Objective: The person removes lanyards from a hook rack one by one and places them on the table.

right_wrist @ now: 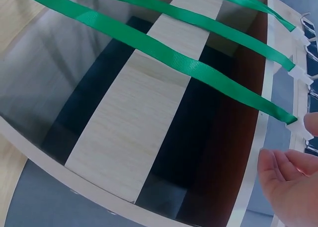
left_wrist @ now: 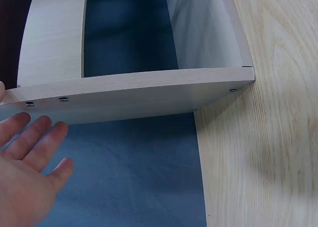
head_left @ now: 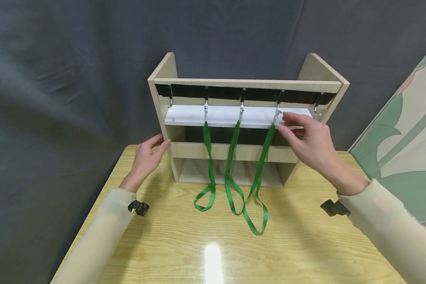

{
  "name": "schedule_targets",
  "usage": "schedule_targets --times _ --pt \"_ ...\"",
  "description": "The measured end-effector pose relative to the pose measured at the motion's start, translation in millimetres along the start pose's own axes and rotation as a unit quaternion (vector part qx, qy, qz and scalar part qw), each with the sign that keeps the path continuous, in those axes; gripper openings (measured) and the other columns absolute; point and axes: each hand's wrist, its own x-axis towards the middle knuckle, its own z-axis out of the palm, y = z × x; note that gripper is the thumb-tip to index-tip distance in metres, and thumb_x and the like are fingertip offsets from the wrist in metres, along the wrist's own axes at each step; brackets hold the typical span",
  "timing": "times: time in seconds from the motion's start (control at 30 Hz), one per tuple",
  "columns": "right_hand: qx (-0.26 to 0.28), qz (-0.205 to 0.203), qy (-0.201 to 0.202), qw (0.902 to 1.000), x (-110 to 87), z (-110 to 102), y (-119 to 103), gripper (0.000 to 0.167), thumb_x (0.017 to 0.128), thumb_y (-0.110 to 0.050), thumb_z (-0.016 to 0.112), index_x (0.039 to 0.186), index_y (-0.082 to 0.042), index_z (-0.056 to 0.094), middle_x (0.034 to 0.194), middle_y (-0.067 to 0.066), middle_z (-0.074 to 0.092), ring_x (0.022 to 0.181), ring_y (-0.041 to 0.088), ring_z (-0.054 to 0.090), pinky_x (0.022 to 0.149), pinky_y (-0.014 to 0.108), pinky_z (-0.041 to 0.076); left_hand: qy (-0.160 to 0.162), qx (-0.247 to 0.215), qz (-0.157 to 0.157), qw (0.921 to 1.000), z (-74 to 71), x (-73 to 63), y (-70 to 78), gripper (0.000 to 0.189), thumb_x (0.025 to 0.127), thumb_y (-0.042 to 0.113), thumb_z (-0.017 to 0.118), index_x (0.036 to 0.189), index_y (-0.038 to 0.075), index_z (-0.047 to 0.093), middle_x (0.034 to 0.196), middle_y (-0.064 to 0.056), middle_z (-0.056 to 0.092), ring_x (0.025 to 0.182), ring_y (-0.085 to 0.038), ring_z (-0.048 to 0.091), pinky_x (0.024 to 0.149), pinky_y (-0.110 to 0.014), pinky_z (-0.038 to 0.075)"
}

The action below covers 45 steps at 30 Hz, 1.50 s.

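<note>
On my head feed, the right hand has its fingers loosely bent, thumb and forefinger parted, just beside the white end of the rightmost green lanyard; whether a fingertip touches it I cannot tell. The left hand has its fingers spread, thumb on the front edge of the left side panel, the others along its outer face at nine o'clock of the wooden rack.

Outward from there, I have five metal hooks in a row across the rack's twelve o'clock side, on a black strip. The rightmost lanyard hangs from the fourth hook from the left, the middle lanyard from the third and the left lanyard from the second. All three trail towards six o'clock, their loops seen against the wooden table. A dark curtain stands at twelve o'clock; a flower-patterned cloth is out at three o'clock
</note>
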Motion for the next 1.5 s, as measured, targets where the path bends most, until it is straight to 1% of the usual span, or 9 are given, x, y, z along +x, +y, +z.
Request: schedule_targets --times 0.23,0.47,0.57,0.77,0.93,1.13,1.2,1.37,1.5 --pt "-0.001 0.004 -0.005 1.0 8.0 3.6 -3.6 0.034 0.094 -0.02 0.063 0.123 -0.002 0.063 0.106 0.009 0.066 0.091 0.019 0.064 0.078 0.019 0.052 0.009 0.002 0.012 0.9999 1.6 1.2 -1.4 0.039 0.097 0.036 0.057 0.118 0.005 0.066 0.112 -0.011 0.066 0.107 -0.026 0.06 0.093 -0.045 0.047" --pt "0.013 0.029 -0.014 0.9994 11.8 3.5 -8.5 0.034 0.093 -0.022 0.064 0.12 -0.001 0.064 0.104 0.013 0.067 0.088 0.025 0.067 0.073 0.007 0.047 0.002 -0.009 0.007 0.9999 3.9 1.2 -0.1 0.04 0.097 0.037 0.055 0.12 0.005 0.065 0.115 -0.012 0.065 0.11 -0.027 0.058 0.095 -0.046 0.046" --pt "0.018 0.03 -0.017 0.9992 12.6 3.4 -9.9 0.034 0.093 -0.022 0.065 0.119 0.0 0.064 0.105 0.015 0.067 0.088 0.028 0.067 0.071 0.005 0.046 0.003 -0.012 0.008 0.9999 4.4 0.8 0.3 0.04 0.098 0.036 0.055 0.12 0.005 0.065 0.115 -0.013 0.065 0.11 -0.027 0.059 0.094 -0.048 0.046" --pt "0.021 0.033 -0.022 0.999 14.6 3.6 -10.4 0.034 0.093 -0.022 0.064 0.119 0.0 0.064 0.107 0.015 0.068 0.088 0.027 0.067 0.069 0.005 0.045 0.01 -0.002 0.017 0.9998 5.4 0.2 1.2 0.037 0.098 0.033 0.055 0.117 0.004 0.066 0.113 -0.013 0.066 0.108 -0.027 0.06 0.092 -0.046 0.048" --pt "0.018 0.034 -0.019 0.9991 16.9 4.9 -10.0 0.033 0.094 -0.022 0.064 0.118 0.001 0.064 0.105 0.013 0.068 0.087 0.022 0.066 0.07 0.006 0.046 0.016 0.011 0.023 0.9995 6.6 0.7 0.7 0.034 0.099 0.032 0.055 0.114 0.004 0.067 0.109 -0.013 0.067 0.102 -0.027 0.062 0.088 -0.045 0.05" --pt "0.027 0.036 -0.012 0.9989 19.9 7.4 -10.8 0.032 0.094 -0.022 0.063 0.116 0.001 0.066 0.101 0.013 0.069 0.079 0.001 0.06 0.069 0.008 0.046 0.018 0.023 0.025 0.9992 6.7 1.0 -1.2 0.033 0.099 0.031 0.054 0.11 0.003 0.068 0.098 -0.012 0.068 0.087 -0.024 0.062 0.074 -0.042 0.052" --pt "0.03 0.037 -0.011 0.9988 19.9 7.2 -11.0 0.032 0.094 -0.022 0.063 0.115 0.002 0.066 0.101 0.013 0.069 0.078 -0.003 0.059 0.068 0.008 0.046 0.018 0.025 0.026 0.9992 7.0 1.1 -1.8 0.033 0.099 0.032 0.053 0.109 0.003 0.068 0.093 -0.011 0.068 0.081 -0.022 0.061 0.069 -0.04 0.051" --pt "0.04 0.038 -0.01 0.9984 20.3 6.8 -11.0 0.031 0.094 -0.022 0.063 0.115 0.001 0.066 0.101 0.013 0.068 0.08 -0.004 0.06 0.068 0.008 0.046 0.022 0.026 0.029 0.999 7.7 1.5 -2.6 0.033 0.099 0.032 0.053 0.107 0.003 0.069 0.085 -0.011 0.067 0.074 -0.021 0.059 0.064 -0.038 0.049" --pt "0.047 0.043 -0.01 0.9979 20.3 6.3 -11.7 0.03 0.094 -0.022 0.063 0.113 0.001 0.067 0.1 0.014 0.068 0.078 -0.003 0.06 0.066 0.008 0.046 0.023 0.024 0.033 0.9989 8.5 1.8 -3.0 0.033 0.099 0.031 0.054 0.108 0.004 0.069 0.086 -0.012 0.068 0.075 -0.022 0.06 0.064 -0.038 0.05"
